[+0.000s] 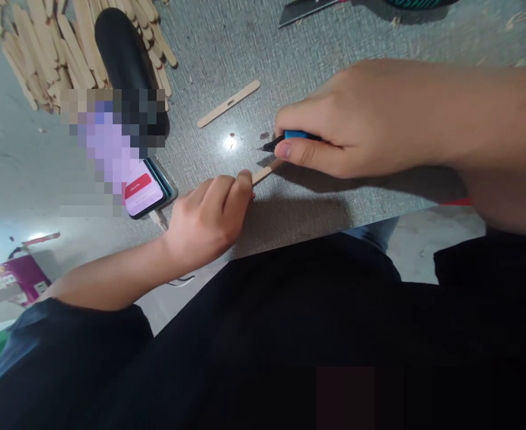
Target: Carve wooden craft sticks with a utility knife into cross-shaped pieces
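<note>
Low over the table's near edge, my left hand point(211, 218) is closed around one end of a wooden craft stick point(266, 172). The stick's bare length slants up to the right, under my other hand. Curled around a blue-handled craft knife point(296, 135), my right hand point(329, 131) points its dark tip left, just above the held stick. Whether the blade touches the wood I cannot tell. Another craft stick point(229, 104) lies flat beyond my hands, with a small dark slot at its middle.
A big pile of craft sticks point(72, 48) covers the back left, beside a black rounded case point(123, 60). A phone with a cable point(144, 194) lies left of my hands. At the top is a wide metal blade point(305, 11). A purple box point(23, 278) sits lower left.
</note>
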`<action>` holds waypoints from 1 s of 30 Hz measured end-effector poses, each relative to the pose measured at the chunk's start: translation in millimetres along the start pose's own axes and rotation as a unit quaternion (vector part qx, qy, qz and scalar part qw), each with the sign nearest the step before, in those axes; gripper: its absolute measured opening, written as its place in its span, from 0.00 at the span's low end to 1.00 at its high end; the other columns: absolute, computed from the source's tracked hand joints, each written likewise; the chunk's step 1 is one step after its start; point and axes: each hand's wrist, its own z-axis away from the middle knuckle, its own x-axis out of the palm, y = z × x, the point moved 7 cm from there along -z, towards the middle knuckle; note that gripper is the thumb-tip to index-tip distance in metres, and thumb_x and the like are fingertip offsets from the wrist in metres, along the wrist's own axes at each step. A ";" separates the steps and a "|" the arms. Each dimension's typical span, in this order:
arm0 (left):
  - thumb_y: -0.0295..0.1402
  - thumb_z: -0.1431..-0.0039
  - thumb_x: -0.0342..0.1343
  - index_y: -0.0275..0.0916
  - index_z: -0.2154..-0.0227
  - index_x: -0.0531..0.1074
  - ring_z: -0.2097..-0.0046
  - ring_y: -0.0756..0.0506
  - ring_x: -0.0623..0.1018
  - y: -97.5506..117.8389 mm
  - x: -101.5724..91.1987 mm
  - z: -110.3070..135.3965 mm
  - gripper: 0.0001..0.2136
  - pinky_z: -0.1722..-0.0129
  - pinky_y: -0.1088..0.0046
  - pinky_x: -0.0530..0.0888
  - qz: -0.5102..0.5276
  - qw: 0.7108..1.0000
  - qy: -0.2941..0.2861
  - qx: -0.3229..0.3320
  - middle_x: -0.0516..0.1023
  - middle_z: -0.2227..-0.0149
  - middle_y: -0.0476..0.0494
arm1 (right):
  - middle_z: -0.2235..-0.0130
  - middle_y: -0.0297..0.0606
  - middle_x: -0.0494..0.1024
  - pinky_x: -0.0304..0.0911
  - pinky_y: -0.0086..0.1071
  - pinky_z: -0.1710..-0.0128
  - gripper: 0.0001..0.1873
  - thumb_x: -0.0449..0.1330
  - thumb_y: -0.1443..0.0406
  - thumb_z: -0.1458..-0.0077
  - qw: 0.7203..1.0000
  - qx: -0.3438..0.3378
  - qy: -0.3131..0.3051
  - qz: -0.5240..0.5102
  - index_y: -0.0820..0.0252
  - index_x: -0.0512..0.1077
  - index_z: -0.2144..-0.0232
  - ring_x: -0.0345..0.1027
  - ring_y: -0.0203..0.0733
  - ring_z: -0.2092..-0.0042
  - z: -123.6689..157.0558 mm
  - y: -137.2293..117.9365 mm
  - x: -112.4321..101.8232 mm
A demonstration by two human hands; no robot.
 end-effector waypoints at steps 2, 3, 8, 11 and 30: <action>0.28 0.22 0.56 0.39 0.42 0.80 0.68 0.47 0.81 6.2 -2.7 2.1 0.13 0.73 0.67 0.71 -0.018 1.000 0.007 0.023 0.84 0.64 0.45 | 0.72 0.36 0.76 0.62 0.44 0.56 0.33 0.45 0.39 0.23 1.000 0.007 0.007 -0.030 0.51 0.79 0.60 0.78 0.50 0.59 0.9 0.4 -0.5; 0.26 0.23 0.56 0.39 0.42 0.80 0.69 0.47 0.80 9.3 -4.4 2.7 0.13 0.73 0.67 0.70 -0.019 0.999 0.011 0.035 0.84 0.64 0.45 | 0.72 0.36 0.76 0.64 0.44 0.55 0.32 0.47 0.39 0.23 0.999 0.009 0.011 -0.044 0.50 0.79 0.60 0.78 0.50 0.58 1.2 0.6 -0.9; 0.23 0.25 0.57 0.34 0.54 0.81 0.71 0.46 0.76 21.2 -10.5 2.0 0.07 0.76 0.65 0.70 -0.004 0.997 0.011 0.072 0.84 0.66 0.44 | 0.74 0.34 0.71 0.62 0.44 0.58 0.32 0.44 0.39 0.23 0.995 0.020 0.029 -0.088 0.50 0.78 0.61 0.74 0.49 0.63 3.6 2.8 -5.4; 0.31 0.22 0.58 0.30 0.52 0.81 0.68 0.45 0.78 24.9 -9.7 2.9 0.09 0.74 0.64 0.74 0.006 0.997 0.003 0.080 0.85 0.64 0.39 | 0.72 0.35 0.73 0.61 0.44 0.59 0.34 0.39 0.41 0.22 0.987 0.032 0.052 -0.147 0.51 0.76 0.63 0.72 0.46 0.65 8.5 2.3 -13.2; 0.57 0.18 0.46 0.22 0.42 0.78 0.57 0.34 0.82 30.6 0.8 13.8 0.36 0.65 0.58 0.73 0.058 0.994 -0.040 0.081 0.83 0.56 0.25 | 0.75 0.37 0.73 0.55 0.44 0.67 0.23 0.50 0.50 0.26 0.991 0.077 -0.093 -0.066 0.51 0.71 0.71 0.63 0.45 0.73 20.9 -33.4 16.3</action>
